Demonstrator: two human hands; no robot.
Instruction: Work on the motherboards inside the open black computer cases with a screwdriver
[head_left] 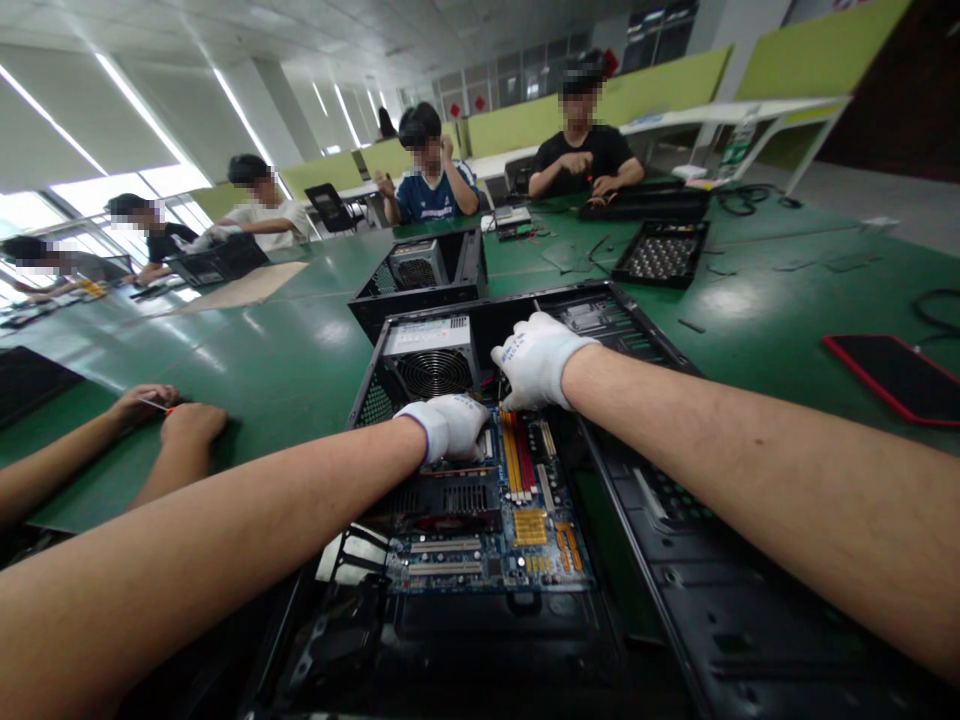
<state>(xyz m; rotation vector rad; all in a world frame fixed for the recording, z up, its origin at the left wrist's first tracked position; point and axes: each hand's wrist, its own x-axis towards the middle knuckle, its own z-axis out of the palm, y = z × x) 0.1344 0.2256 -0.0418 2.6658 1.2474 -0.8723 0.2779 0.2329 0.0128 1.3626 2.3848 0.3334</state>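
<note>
An open black computer case (510,625) lies in front of me with a blue motherboard (491,565) inside it. My left hand (454,425), in a white glove, reaches onto the upper part of the board, its fingers curled down and their tips hidden. Just beyond the yellow and red memory slots (517,455), my gloved right hand (540,360) is closed in a pinch at the board's far edge. A thin grey rod end shows above its knuckles; what the fingers grip is unclear. Behind both hands sits the power supply (431,360) with its round fan grille.
A second open case (420,275) stands beyond mine on the green table (300,340). A black tray (664,252), loose cables and a red-edged dark pad (896,380) lie to the right. At left, a co-worker's hands (169,410) hold a small screwdriver. Several people sit around.
</note>
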